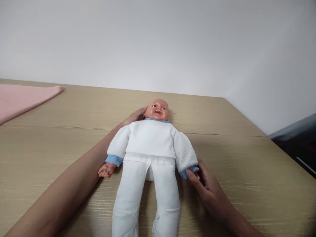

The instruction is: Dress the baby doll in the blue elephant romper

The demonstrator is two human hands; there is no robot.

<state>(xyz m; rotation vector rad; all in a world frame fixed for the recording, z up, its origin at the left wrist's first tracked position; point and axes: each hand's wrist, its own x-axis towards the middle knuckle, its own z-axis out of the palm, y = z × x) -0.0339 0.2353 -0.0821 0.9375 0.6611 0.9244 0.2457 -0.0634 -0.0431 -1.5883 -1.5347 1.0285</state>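
Note:
A baby doll (151,140) lies face up, its head away from me, in a white fleece top with blue cuffs and white trousers. My left hand (137,116) cups the left side of the doll's head, with the fingers partly hidden behind it. Lower down, my right hand (206,184) is closed around the end of the doll's sleeve on the right, thumb on the blue cuff (183,174) and fingers behind. The doll's other hand (107,170) rests beside my left forearm. Its feet are out of view.
The doll lies on a wooden table (249,171) with a seam running across it. A pink cloth (22,98) lies at the far left. A pale wall (148,42) stands behind the table, and a dark object (300,141) is beyond the right edge.

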